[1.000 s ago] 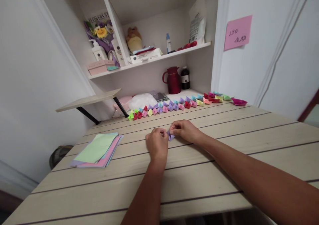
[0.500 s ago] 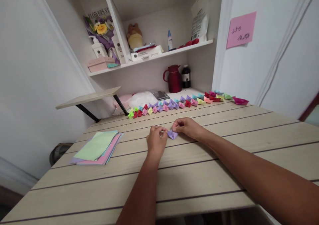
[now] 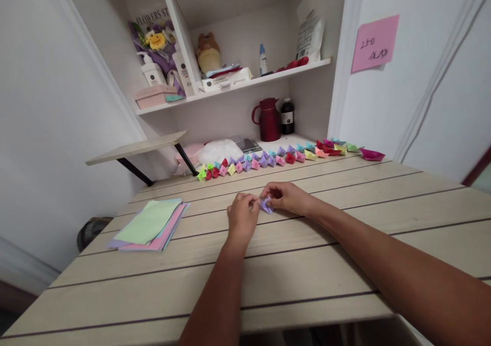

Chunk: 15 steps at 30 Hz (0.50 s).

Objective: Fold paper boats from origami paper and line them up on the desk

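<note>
The wooden table (image 3: 291, 279) runs from the near edge to the wall, its bare slatted top taking both forearms. Both wrists rest low on it, which would steady the fingers for fine work.

At mid-table the left hand (image 3: 242, 217) and the right hand (image 3: 289, 198) meet over a small purple folded paper (image 3: 266, 206). Each hand has its fingertips pinched together on one end of the piece, the left from the near left, the right from the far right. The paper sits just above or touching the tabletop; which cannot be told. Holding from two opposite ends suggests that the piece is being spread or creased, and the small size explains the fingertip grip rather than a full grasp.

To the left, well apart from the hands, lies a stack of coloured paper sheets (image 3: 149, 225), flat and roughly squared, green on top of pink and lilac. It is within the left arm's reach, which reads as a supply pile.

Further off, along the table's far edge, a row of folded paper shapes (image 3: 268, 159) stands in a line, piece touching piece, with mixed colours. The orderly line looks like finished work set out of the way.

Beyond, a dark red jug (image 3: 267, 120) and a dark bottle (image 3: 287, 116) stand in the alcove under a shelf (image 3: 238, 86). A pink note (image 3: 375, 43) is stuck to the wall at right.
</note>
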Each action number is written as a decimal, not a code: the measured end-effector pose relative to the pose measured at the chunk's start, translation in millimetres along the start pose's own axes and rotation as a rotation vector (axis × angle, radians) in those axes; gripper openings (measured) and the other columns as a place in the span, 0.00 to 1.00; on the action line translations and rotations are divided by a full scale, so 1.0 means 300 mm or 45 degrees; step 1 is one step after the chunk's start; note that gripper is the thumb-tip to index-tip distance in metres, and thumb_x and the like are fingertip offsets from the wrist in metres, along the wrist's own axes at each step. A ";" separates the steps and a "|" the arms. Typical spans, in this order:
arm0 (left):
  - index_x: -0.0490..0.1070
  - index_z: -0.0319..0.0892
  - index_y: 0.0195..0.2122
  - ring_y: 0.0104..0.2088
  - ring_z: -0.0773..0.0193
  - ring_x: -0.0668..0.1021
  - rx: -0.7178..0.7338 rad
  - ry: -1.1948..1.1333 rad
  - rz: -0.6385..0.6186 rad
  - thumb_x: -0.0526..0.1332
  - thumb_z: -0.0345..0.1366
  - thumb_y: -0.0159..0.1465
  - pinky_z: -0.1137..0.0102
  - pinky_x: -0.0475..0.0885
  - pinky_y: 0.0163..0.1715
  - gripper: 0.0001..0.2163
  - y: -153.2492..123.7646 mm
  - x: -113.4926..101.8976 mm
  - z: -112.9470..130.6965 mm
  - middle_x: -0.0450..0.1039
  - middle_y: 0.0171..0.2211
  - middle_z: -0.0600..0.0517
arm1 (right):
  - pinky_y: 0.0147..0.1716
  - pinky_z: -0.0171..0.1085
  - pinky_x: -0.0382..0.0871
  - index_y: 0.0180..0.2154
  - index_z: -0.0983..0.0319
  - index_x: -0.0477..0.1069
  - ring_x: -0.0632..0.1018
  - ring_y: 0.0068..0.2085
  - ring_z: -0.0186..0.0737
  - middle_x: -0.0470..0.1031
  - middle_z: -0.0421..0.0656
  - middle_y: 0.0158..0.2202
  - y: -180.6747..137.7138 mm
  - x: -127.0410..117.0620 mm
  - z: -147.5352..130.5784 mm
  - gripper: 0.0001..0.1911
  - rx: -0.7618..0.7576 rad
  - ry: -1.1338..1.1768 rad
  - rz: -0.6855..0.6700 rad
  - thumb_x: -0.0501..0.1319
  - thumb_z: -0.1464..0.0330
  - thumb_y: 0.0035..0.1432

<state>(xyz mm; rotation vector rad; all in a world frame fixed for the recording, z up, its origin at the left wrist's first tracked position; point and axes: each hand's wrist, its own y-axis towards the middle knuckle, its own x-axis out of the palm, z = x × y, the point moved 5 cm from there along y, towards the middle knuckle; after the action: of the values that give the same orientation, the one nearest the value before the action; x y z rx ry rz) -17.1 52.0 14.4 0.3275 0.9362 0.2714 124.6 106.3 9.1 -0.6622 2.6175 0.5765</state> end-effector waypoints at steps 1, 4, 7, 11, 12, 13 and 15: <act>0.74 0.47 0.32 0.40 0.64 0.75 -0.001 0.007 -0.004 0.58 0.33 0.61 0.70 0.66 0.42 0.06 0.000 0.000 0.002 0.74 0.37 0.54 | 0.27 0.31 0.62 0.31 0.61 0.74 0.68 0.27 0.33 0.69 0.35 0.23 -0.001 0.000 -0.005 0.08 -0.009 -0.035 0.001 0.62 0.70 0.44; 0.74 0.46 0.30 0.39 0.64 0.75 0.003 0.024 -0.017 0.58 0.33 0.61 0.70 0.66 0.40 0.06 -0.001 0.001 0.006 0.74 0.35 0.54 | 0.27 0.32 0.59 0.28 0.61 0.74 0.67 0.26 0.33 0.69 0.35 0.23 -0.002 0.002 -0.019 0.06 -0.043 -0.128 0.005 0.62 0.72 0.43; 0.73 0.45 0.30 0.38 0.64 0.75 0.017 0.031 -0.026 0.58 0.33 0.61 0.70 0.65 0.39 0.05 -0.002 0.004 0.008 0.74 0.34 0.54 | 0.27 0.32 0.58 0.26 0.60 0.73 0.67 0.26 0.33 0.68 0.34 0.22 0.000 0.008 -0.026 0.03 -0.067 -0.182 0.004 0.61 0.72 0.44; 0.73 0.45 0.29 0.39 0.62 0.74 0.028 0.028 -0.030 0.60 0.33 0.60 0.68 0.65 0.41 0.04 -0.005 0.007 0.006 0.74 0.34 0.53 | 0.27 0.32 0.58 0.25 0.60 0.72 0.67 0.25 0.33 0.69 0.35 0.21 0.003 0.008 -0.014 0.02 -0.040 -0.218 0.022 0.61 0.71 0.45; 0.72 0.45 0.29 0.39 0.62 0.74 0.031 0.023 -0.031 0.60 0.32 0.60 0.68 0.65 0.41 0.04 -0.005 0.007 0.006 0.73 0.35 0.53 | 0.27 0.32 0.58 0.26 0.60 0.72 0.68 0.25 0.33 0.70 0.35 0.22 0.004 0.007 -0.010 0.02 -0.029 -0.223 0.028 0.61 0.71 0.45; 0.72 0.45 0.30 0.39 0.62 0.74 0.035 0.014 -0.030 0.59 0.31 0.59 0.68 0.66 0.41 0.04 -0.007 0.007 0.007 0.73 0.36 0.53 | 0.27 0.32 0.59 0.26 0.60 0.72 0.68 0.26 0.34 0.71 0.36 0.22 0.005 0.006 -0.007 0.02 -0.020 -0.227 0.031 0.62 0.70 0.45; 0.71 0.45 0.34 0.38 0.63 0.75 0.044 -0.014 -0.025 0.57 0.26 0.58 0.68 0.66 0.41 0.08 -0.010 0.005 0.008 0.72 0.39 0.52 | 0.27 0.32 0.59 0.26 0.60 0.73 0.69 0.26 0.34 0.72 0.36 0.23 0.006 0.004 -0.003 0.02 -0.008 -0.227 0.031 0.62 0.70 0.45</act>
<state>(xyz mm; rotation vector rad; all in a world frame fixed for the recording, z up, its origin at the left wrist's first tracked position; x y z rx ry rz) -13.8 49.6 13.4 0.3512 0.9338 0.2354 122.6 106.9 9.8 -0.5548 2.4612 0.6214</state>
